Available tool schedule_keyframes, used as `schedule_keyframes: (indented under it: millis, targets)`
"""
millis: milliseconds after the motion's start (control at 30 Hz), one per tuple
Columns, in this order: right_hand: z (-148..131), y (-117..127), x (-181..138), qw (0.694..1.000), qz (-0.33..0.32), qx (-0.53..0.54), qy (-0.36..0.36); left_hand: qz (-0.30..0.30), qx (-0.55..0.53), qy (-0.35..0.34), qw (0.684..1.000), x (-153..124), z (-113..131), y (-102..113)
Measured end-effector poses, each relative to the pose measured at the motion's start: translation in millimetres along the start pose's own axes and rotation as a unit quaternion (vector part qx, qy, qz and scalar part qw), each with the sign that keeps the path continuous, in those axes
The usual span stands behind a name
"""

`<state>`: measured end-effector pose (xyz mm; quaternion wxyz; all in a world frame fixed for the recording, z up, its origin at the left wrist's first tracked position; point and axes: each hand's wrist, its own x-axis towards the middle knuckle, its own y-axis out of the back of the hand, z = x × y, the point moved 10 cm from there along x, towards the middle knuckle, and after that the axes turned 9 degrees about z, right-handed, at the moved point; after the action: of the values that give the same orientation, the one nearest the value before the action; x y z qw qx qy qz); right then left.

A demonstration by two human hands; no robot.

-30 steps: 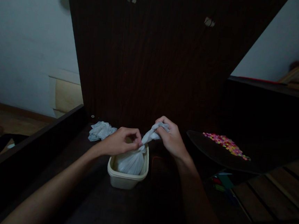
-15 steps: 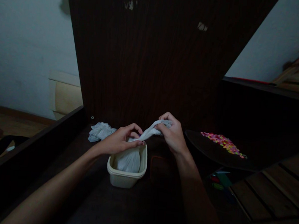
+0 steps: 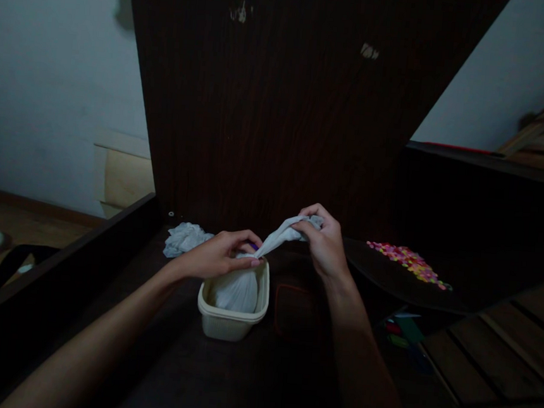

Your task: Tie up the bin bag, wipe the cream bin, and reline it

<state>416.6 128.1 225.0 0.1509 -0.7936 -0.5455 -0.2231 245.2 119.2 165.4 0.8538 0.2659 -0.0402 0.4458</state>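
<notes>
A white plastic bag (image 3: 238, 292) sits with its full lower part inside a cream rectangular tub (image 3: 231, 329). Its upper part is drawn into a twisted neck that slants up to the right. My left hand (image 3: 222, 254) pinches the neck low, just over the tub's far rim. My right hand (image 3: 325, 239) is closed round the bag's gathered top end, to the right of the tub and higher up. What the bag contains is hidden.
Another crumpled plastic bag (image 3: 187, 240) lies behind my left hand. An orange-edged rectangular outline (image 3: 297, 311) shows faintly right of the tub. Small colourful pieces (image 3: 409, 264) lie on a dark surface at right. A tall dark wooden panel (image 3: 281, 103) rises behind, and a raised edge (image 3: 82, 251) bounds the left.
My right hand has shifted slightly right, drawing the bag's neck longer and tighter. My left hand keeps its pinch near the tub. The whole view has moved a little.
</notes>
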Motion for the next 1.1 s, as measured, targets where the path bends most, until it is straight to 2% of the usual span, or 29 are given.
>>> schedule_keyframes:
  millis: [233, 300, 400, 467, 533, 600, 667, 767, 833, 1000, 1100]
  targets:
    - [7.7, 4.2, 1.4, 0.989, -0.019, -0.132, 0.058, 0.001, 0.074, -0.049, 0.996, -0.2, 2.1, 2.1]
    - [7.9, 9.1, 0.4, 0.984, 0.001, -0.159, 0.073, 0.018, 0.074, -0.054, 0.996, -0.5, 0.7, 6.1]
    - [-7.2, 13.2, -6.9, 0.962, 0.05, -0.222, 0.148, 0.061, 0.063, -0.067, 0.994, -0.1, 0.5, 14.7]
    - [-18.2, -3.0, -17.1, 0.949, 0.002, -0.237, 0.209, 0.083, 0.059, -0.074, 0.992, 0.2, -0.3, 18.7]
    - [-21.6, -31.3, -32.0, 0.937, -0.119, -0.22, 0.245, 0.09, 0.054, -0.077, 0.991, 0.4, -1.9, 19.7]
    - [-19.6, -54.8, -47.6, 0.918, -0.226, -0.208, 0.251, 0.096, 0.044, -0.083, 0.991, 0.5, -3.2, 20.3]
    - [-12.8, -68.7, -55.9, 0.908, -0.282, -0.21, 0.227, 0.11, 0.037, -0.089, 0.989, 0.5, -4.3, 22.4]
    - [3.2, -77.6, -56.4, 0.916, -0.308, -0.207, 0.15, 0.134, 0.043, -0.098, 0.985, 0.4, -5.3, 27.3]
    - [10.3, -81.0, -56.1, 0.917, -0.315, -0.209, 0.126, 0.15, 0.059, -0.108, 0.981, -0.4, -3.9, 31.9]
    - [16.0, -88.2, -61.8, 0.893, -0.344, -0.245, 0.158, 0.166, 0.134, -0.144, 0.966, -9.9, 3.0, 41.8]
    - [19.4, -90.2, -65.2, 0.874, -0.361, -0.275, 0.173, 0.201, 0.126, -0.113, 0.965, -21.4, -9.1, 55.5]
